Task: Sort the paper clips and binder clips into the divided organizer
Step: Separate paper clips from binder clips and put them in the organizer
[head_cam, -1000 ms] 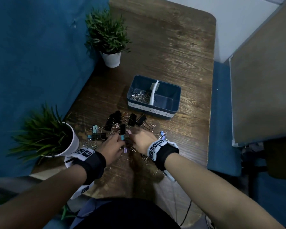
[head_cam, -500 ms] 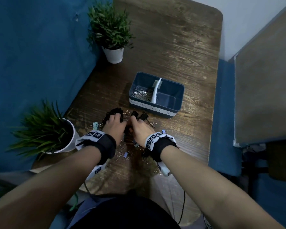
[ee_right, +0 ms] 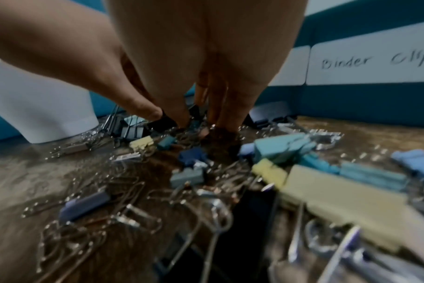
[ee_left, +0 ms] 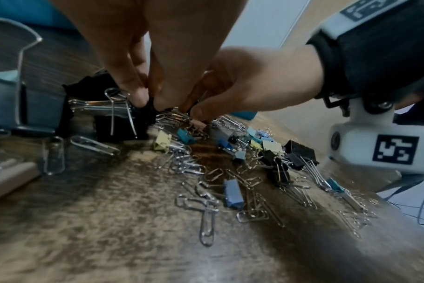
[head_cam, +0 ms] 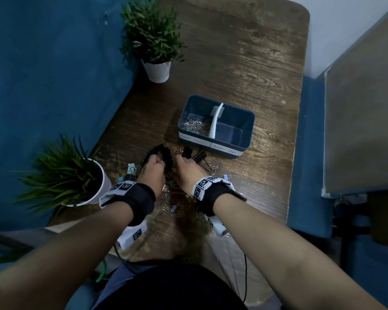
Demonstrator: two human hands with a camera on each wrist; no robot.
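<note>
Fingers (ee_left: 143, 95) of both hands pinch black binder clips (ee_left: 124, 114) together.

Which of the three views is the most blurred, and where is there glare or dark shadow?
Right wrist view is the most blurred: the near binder clips smear. Left wrist view is sharper on the paper clips, soft at the edges. Head view is dim, with pale glare on the far table, dark shadow near the person, and bent edges from the wide lens.

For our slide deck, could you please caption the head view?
Both hands, left hand and right hand, work the clip pile before the divided organizer, its binder-clip side empty.
</note>
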